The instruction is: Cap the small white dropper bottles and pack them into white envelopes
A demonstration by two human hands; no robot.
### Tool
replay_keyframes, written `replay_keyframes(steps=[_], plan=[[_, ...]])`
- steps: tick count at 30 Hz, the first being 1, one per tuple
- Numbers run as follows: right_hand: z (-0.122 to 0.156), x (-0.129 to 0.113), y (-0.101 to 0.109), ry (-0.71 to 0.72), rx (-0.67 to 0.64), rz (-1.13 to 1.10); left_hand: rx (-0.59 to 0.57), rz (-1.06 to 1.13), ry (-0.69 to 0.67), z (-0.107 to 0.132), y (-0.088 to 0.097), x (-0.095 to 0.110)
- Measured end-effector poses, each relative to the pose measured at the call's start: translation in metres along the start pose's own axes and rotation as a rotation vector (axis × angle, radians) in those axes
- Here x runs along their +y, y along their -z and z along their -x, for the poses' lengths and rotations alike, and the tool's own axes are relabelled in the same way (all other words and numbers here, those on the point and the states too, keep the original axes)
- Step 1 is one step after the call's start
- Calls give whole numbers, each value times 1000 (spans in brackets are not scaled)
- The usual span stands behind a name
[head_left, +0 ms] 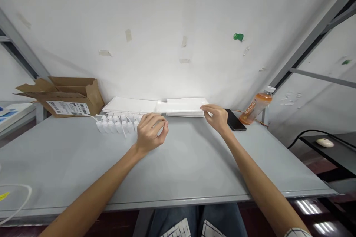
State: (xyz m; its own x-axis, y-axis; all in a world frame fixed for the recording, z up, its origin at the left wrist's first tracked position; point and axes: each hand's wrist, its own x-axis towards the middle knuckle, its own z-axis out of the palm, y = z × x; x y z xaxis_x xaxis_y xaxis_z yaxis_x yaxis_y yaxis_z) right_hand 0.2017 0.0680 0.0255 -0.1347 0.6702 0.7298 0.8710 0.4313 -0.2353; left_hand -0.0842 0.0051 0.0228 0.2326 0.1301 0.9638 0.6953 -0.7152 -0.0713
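Grey table top fills the space before the person, with both bare hands raised just over its far half. The left hand hangs at about 12 o'clock, near the row of bottles, its fingers half curled and neither clenched nor spread. Nothing shows between them, though the angle could hide something small. The right hand reaches toward 1 o'clock, its fingertips at the near corner of the right stack, a flat pile of white sheets or bags. They look relaxed and touching, but whether they pinch the pile I cannot tell. The left stack lies beside it at about 11 o'clock, just behind small white squeeze bottles lined up side by side, thin nozzles showing. As things lie, the bottles sit together in their row, and both stacks are closed and flat, with no bottle seen inside either. A cardboard box stands open at 10 o'clock. A black phone lies at 1 o'clock, next to an orange drink bottle on its side. A white computer mouse rests on a dark shelf at 3 o'clock.
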Motion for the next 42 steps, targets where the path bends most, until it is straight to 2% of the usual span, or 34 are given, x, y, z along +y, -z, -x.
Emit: replay_keyframes(steps=[2,5,9,10,11,12,13,14,16,17,18,20,23,26,32,34,36,39,42], plan=[[9,11,7,-37,-118,-55,-43,-7,14,2,-2,2],[12,3,13,-56,-353,-74,-183,10,55,10,-8,1],[10,-23,22,-42,-765,-184,-551,117,78,26,-13,1],[9,-26,24,-40,-839,-259,-656,144,75,29,-13,1],[9,-25,27,-47,-859,-321,-748,170,72,32,-13,2],[8,-22,29,-68,-817,-341,-822,190,68,34,-13,2],[8,-15,30,-108,-714,-301,-873,204,64,36,-12,2],[8,-6,31,-164,-554,-186,-901,212,64,37,-12,2],[11,19,30,-302,-209,191,-914,220,62,37,-12,1],[14,32,27,-368,-92,350,-913,221,61,38,-12,0],[18,44,25,-411,-47,462,-912,222,59,38,-12,0],[26,65,18,-478,-86,577,-914,223,59,38,-12,-1],[34,79,10,-528,-219,606,-921,223,70,39,-12,-1],[34,81,7,-503,-198,624,-926,234,84,39,-12,-2],[30,79,6,-517,-254,583,-923,234,88,39,-14,-2],[28,76,6,-544,-237,552,-929,232,87,39,-14,-2],[25,69,8,-541,-161,525,-931,233,87,38,-14,-2],[20,53,10,-465,1,477,-926,235,88,38,-14,-2],[19,31,9,-391,33,375,-931,219,79,37,-14,-1]])
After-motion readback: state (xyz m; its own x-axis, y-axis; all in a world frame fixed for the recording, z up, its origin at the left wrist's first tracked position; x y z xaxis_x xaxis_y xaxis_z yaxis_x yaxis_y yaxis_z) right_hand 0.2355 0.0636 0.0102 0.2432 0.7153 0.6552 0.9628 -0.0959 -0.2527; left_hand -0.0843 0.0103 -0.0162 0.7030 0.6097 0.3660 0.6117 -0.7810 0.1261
